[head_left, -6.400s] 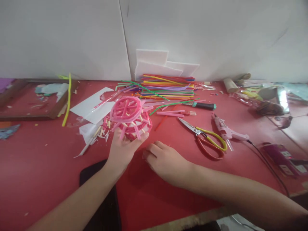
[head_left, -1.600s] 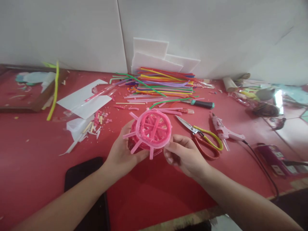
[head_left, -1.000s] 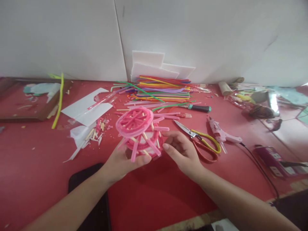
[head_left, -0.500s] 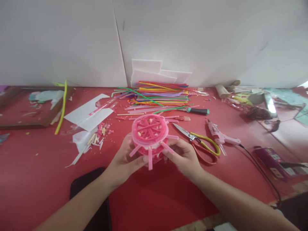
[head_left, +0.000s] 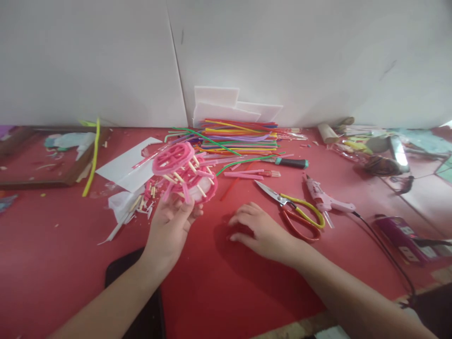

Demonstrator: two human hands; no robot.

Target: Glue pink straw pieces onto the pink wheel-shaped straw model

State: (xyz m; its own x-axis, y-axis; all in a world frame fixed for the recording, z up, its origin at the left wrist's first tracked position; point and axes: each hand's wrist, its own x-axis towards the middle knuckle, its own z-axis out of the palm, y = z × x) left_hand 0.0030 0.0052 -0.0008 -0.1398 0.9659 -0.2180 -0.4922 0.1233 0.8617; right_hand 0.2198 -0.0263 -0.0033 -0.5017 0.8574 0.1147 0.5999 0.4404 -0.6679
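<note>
My left hand (head_left: pixel 171 226) grips a pink round craft model (head_left: pixel 185 172), tilted on its side above the table. The model has a spoked pink wheel at one end, a pink ring at the other, and pale sticks between them. Apart from it, my right hand (head_left: pixel 259 230) hovers over the red table with fingers spread and bent, holding nothing. To its right lie scissors (head_left: pixel 300 212) with yellow and red handles. A pink glue gun (head_left: pixel 326 200) rests farther right.
Colourful pipe cleaners (head_left: pixel 240 139) are piled at the back, beside a cutter with a dark handle (head_left: pixel 291 163). White paper (head_left: pixel 130 165) and scraps lie left. A black object (head_left: pixel 141 301) sits under my left forearm. A purple box (head_left: pixel 406 238) is at the right.
My left hand has moved the pink model up and left and tilted it, showing its side. My right hand has let go of it and is now apart, a little lower.
</note>
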